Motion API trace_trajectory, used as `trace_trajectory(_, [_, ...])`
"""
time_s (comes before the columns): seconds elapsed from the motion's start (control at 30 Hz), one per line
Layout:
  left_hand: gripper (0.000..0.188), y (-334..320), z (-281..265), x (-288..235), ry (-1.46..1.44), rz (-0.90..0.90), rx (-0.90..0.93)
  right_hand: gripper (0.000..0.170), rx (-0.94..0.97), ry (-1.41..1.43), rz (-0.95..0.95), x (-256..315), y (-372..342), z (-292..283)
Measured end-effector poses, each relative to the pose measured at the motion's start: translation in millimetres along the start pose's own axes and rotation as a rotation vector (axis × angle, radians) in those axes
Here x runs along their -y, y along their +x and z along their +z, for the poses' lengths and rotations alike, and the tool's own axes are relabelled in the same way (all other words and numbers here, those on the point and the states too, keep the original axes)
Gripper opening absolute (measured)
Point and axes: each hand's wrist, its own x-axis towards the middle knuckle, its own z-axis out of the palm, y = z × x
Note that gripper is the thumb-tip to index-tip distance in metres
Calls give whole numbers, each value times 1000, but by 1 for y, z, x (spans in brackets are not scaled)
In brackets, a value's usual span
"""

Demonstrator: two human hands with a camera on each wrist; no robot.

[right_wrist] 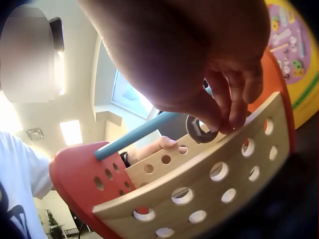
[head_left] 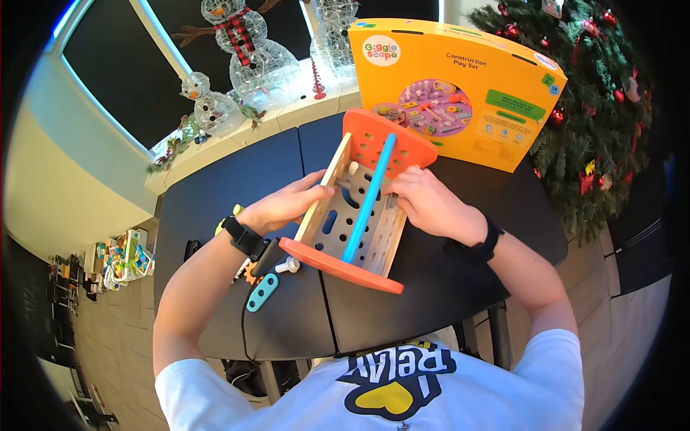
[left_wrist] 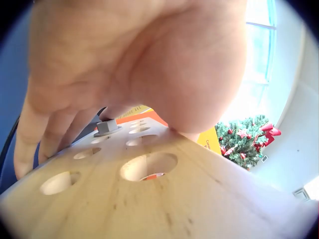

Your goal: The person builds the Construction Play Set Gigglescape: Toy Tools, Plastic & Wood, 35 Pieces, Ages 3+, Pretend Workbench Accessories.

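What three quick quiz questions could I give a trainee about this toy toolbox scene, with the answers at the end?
1. What colour is the handle bar on the toolbox?
A) red
B) blue
C) yellow

2. True or false: the Construction Play Set box lies flat underneath the toolbox.

3. Which of the person's grips is pinching the gray nut?

Key: 1. B. 2. False; it stands upright behind the toolbox. 3. The right grip.

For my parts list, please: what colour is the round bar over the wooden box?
The round bar is blue; it shows best in the head view.
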Motion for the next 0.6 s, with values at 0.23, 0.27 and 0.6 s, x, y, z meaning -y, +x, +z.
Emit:
trace_trajectory(0.23, [59,-8,22,3,-130,-13,-94,18,301,111,208,-9,43,7])
trace_trajectory(0.27, [58,-4,20,11,-159,-23,-100,15,311,132,223,-7,48,6])
trace_trajectory(0.6, [57,0,15,26,-90,5,-122,13,370,-27,192,-15,67,25])
